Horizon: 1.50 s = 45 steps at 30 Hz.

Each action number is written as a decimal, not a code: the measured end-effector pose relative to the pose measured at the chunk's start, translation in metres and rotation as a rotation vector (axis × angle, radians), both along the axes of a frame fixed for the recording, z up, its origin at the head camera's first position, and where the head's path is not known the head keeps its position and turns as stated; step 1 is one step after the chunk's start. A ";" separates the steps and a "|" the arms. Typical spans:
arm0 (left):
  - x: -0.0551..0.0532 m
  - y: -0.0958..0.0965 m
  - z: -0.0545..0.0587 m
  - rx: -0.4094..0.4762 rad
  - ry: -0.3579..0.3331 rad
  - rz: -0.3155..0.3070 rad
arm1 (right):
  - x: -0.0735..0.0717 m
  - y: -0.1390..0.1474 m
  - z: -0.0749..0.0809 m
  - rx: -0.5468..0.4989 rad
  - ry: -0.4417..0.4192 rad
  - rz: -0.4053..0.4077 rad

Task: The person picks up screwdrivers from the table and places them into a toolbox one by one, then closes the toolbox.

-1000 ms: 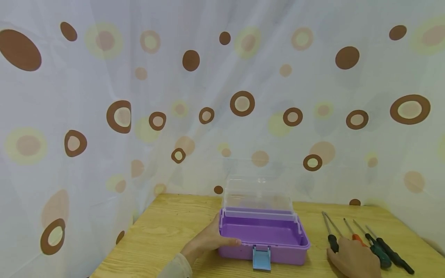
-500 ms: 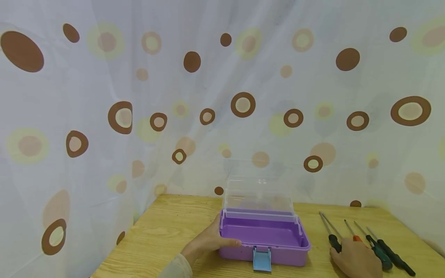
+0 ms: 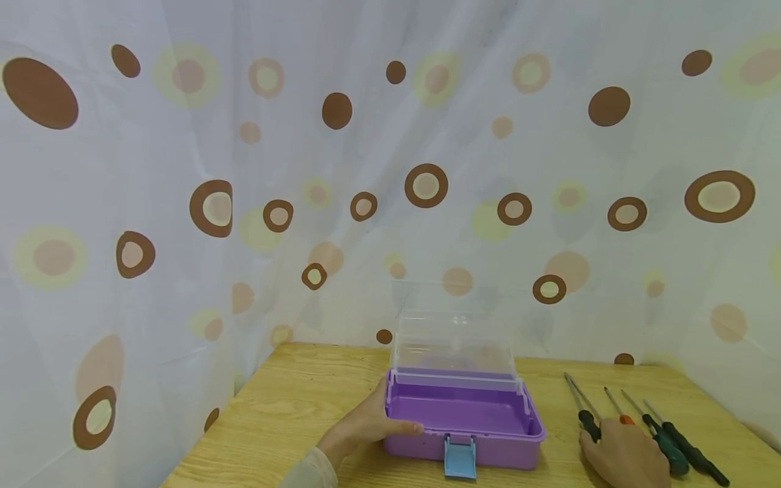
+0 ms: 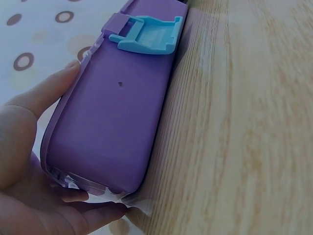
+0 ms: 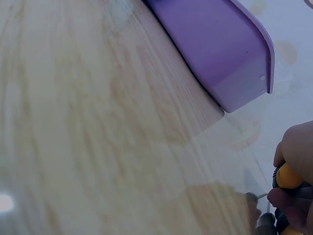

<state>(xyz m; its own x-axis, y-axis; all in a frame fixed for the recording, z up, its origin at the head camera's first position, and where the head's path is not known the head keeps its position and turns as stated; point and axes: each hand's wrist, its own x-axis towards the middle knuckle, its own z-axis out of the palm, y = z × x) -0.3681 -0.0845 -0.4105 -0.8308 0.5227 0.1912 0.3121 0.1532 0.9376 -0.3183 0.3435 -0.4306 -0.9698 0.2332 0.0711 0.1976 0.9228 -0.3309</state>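
Note:
A purple toolbox (image 3: 464, 447) with a raised clear lid (image 3: 454, 349) and a light blue latch (image 3: 460, 457) hanging down stands on the table. My left hand (image 3: 369, 421) grips its left end, thumb over the front rim and fingers around the end. To the right of the box, my right hand (image 3: 628, 453) holds a screwdriver whose black handle has an orange end (image 5: 289, 176); the palm hides much of it in the head view. Close beside that hand lies a black-handled screwdriver (image 3: 589, 425). Through the open top, the box's inside shows bare purple.
Right of the hand lie a red-handled screwdriver (image 3: 626, 419), a green-handled screwdriver (image 3: 671, 453) and a black-handled screwdriver (image 3: 695, 453). The wooden table (image 3: 293, 407) meets a dotted curtain (image 3: 342, 156) behind and at both sides.
The leftmost screwdriver beside my right hand has shifted and turned slightly. My right hand has moved a little to the right; the left hand and toolbox look the same.

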 end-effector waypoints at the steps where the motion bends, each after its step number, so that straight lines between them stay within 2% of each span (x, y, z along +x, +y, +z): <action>1: 0.000 0.000 0.000 0.001 -0.001 0.000 | 0.000 0.000 0.000 0.000 0.005 -0.001; 9: 0.000 -0.001 -0.001 -0.008 0.000 0.008 | -0.001 0.001 -0.001 -0.008 0.046 0.005; 26: 0.001 -0.001 0.001 -0.003 0.003 -0.003 | 0.002 0.000 0.001 -0.008 0.078 0.041; 34: 0.001 -0.001 0.001 0.001 0.010 -0.015 | 0.000 0.013 0.002 -0.085 0.118 0.073; 40: 0.001 -0.001 0.002 0.000 0.012 -0.018 | 0.000 0.020 0.008 -0.151 0.089 0.002; 45: 0.001 -0.002 0.001 -0.006 0.012 -0.006 | 0.002 0.026 0.013 -0.200 0.128 -0.005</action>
